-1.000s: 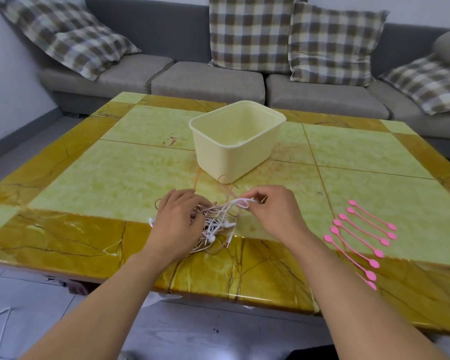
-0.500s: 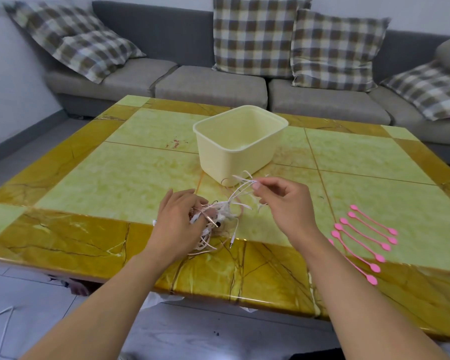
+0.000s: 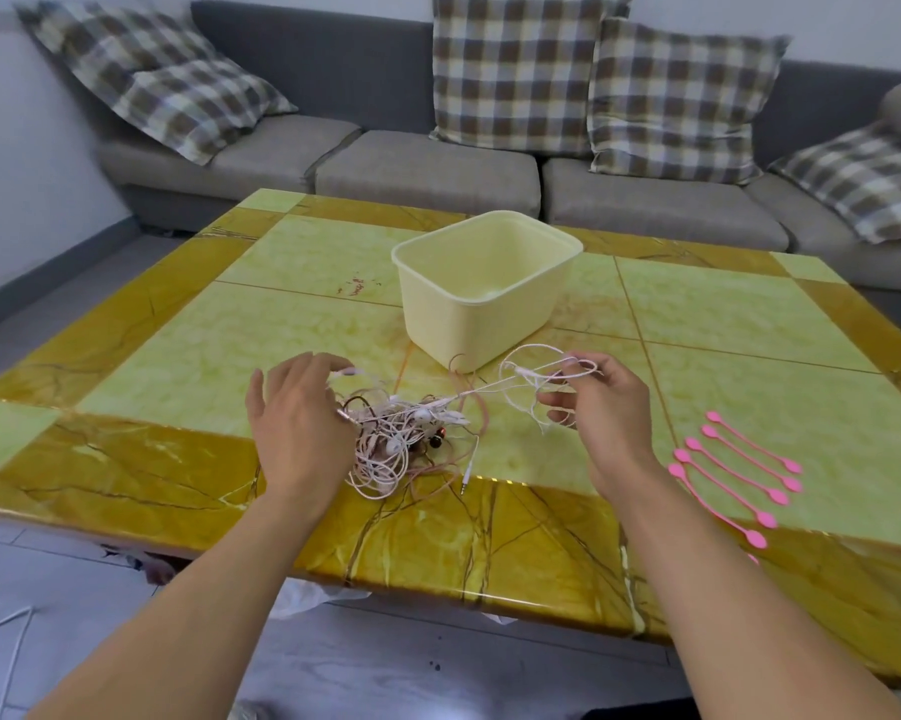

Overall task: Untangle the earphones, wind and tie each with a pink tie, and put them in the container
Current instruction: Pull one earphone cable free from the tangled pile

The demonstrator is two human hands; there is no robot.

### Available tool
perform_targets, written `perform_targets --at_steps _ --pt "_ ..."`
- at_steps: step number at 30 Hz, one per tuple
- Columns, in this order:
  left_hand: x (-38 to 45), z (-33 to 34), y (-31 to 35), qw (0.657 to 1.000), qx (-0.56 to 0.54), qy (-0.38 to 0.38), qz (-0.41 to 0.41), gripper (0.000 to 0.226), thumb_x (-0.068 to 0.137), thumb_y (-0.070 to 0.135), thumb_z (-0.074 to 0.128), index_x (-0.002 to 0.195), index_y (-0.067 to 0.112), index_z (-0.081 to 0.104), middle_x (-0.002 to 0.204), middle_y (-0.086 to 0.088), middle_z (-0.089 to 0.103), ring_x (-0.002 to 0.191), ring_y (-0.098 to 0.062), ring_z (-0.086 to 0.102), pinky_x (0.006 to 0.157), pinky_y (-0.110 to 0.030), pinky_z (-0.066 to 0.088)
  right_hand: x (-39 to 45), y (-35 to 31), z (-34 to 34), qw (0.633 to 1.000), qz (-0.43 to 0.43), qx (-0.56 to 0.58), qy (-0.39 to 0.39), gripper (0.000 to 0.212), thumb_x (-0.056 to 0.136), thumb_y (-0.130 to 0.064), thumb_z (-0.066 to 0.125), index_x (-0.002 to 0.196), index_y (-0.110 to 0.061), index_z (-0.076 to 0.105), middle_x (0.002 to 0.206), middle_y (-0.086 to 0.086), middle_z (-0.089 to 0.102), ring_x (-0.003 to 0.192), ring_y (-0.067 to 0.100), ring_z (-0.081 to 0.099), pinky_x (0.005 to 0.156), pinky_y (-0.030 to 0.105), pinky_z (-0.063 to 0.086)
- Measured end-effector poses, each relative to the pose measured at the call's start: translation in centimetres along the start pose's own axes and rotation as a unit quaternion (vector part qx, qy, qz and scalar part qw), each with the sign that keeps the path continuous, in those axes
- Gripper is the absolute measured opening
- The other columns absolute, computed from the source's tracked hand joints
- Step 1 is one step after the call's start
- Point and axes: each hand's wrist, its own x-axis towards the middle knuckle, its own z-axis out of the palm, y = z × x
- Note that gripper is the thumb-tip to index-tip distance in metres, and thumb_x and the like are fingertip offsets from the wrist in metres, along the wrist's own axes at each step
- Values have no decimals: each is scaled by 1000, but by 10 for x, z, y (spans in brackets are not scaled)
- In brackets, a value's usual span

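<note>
Tangled white earphones before empty cream container, pink ties rightward

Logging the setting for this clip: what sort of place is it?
Most likely a home living room. A grey sofa with checked cushions stands behind a low glossy table, where the tangled earphones and a cream container sit.
</note>
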Motion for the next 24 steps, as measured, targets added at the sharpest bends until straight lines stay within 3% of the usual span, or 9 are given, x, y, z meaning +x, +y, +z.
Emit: perform_targets --at_steps 4,8,10,12,14,17,20,24 --pt "-2 2 1 999 -31 11 14 58 81 -12 60 128 21 58 128 -2 63 133 -26 46 124 -50 15 1 3 -1 994 12 -97 -52 16 94 -9 63 99 -19 74 81 3 70 60 12 62 56 26 53" --pt "-8 -3 18 987 -83 -42 134 76 66 -16 61 134 18 57 132 -6 60 137 -19 40 125 -45 15 -1 4 0 990 -11 -125 -61 17 94 -10 66 93 -22 77 84 0 72 57 4 64 60 24 56" --pt "-19 -6 33 961 -145 -145 184 73 71 -6 64 137 24 55 135 3 58 135 -13 40 121 -39 26 -1 3 0 990 -35 -123 -53 16 95 -11 66 93 -24 76 84 -1 73 58 3 65 60 24 56" --pt "-36 -6 47 932 -160 -244 214 72 78 10 64 144 32 46 137 14 55 132 -7 40 116 -27 27 -2 -1 0 991 -52 -112 -53 9 97 -21 68 95 -25 75 83 -1 73 61 6 66 60 24 56" --pt "-46 2 54 931 -128 -254 230 72 84 24 61 151 34 36 139 16 54 129 -5 41 111 -20 24 -4 -5 1 993 -42 -80 -76 9 98 -28 67 99 -23 74 79 -1 72 61 10 65 57 24 54" --pt "-42 11 49 949 -88 -240 187 74 91 33 63 155 33 26 145 12 50 131 -12 46 111 -29 32 -4 -8 0 993 -29 -50 -104 13 100 -20 62 104 -19 75 67 1 64 56 12 58 54 25 50" --pt "-34 18 35 953 -15 -246 177 59 95 39 64 148 28 42 140 6 55 132 -18 48 110 -33 32 2 -6 -5 995 -41 -52 -68 26 96 -5 57 96 -20 78 65 0 56 59 12 52 61 27 52" --pt "-31 17 28 964 -6 -212 161 38 93 35 68 128 24 60 123 4 63 116 -21 56 101 -34 38 6 -2 -11 992 -39 -103 -55 32 90 1 51 82 -20 75 73 -2 69 76 17 61 75 32 53"
